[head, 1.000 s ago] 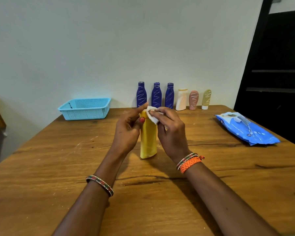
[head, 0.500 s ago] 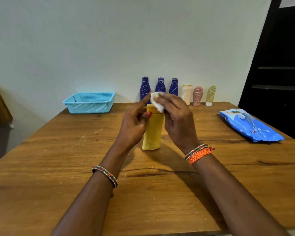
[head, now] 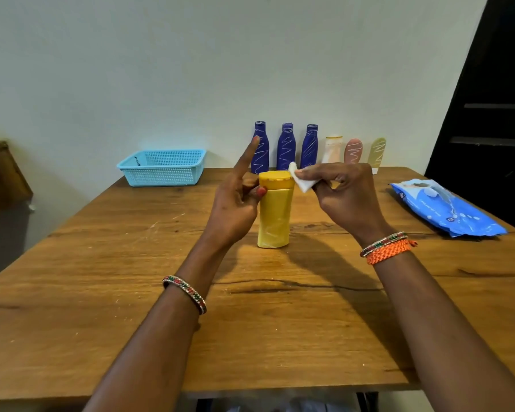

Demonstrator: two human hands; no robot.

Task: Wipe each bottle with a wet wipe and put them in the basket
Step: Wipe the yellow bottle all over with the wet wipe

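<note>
A yellow bottle point(head: 274, 215) stands upright in the middle of the wooden table point(head: 131, 292). My left hand point(head: 235, 203) holds it near the cap, thumb against its left side and index finger pointing up. My right hand point(head: 345, 194) pinches a folded white wet wipe point(head: 302, 181) just right of the yellow cap. Three dark blue bottles point(head: 286, 147) stand along the far wall with a white bottle point(head: 333, 149), a pink bottle point(head: 353, 150) and an olive bottle point(head: 376, 153). The light blue basket point(head: 161, 168) sits at the far left.
A blue pack of wet wipes point(head: 446, 211) lies at the table's right side. A dark doorway point(head: 488, 99) is at the far right, and a brown piece of furniture point(head: 0, 173) stands beyond the left edge.
My right hand has lifted the wipe off the bottle's cap and drawn it to the right. My left index finger has straightened upward. The bottle stays in place.
</note>
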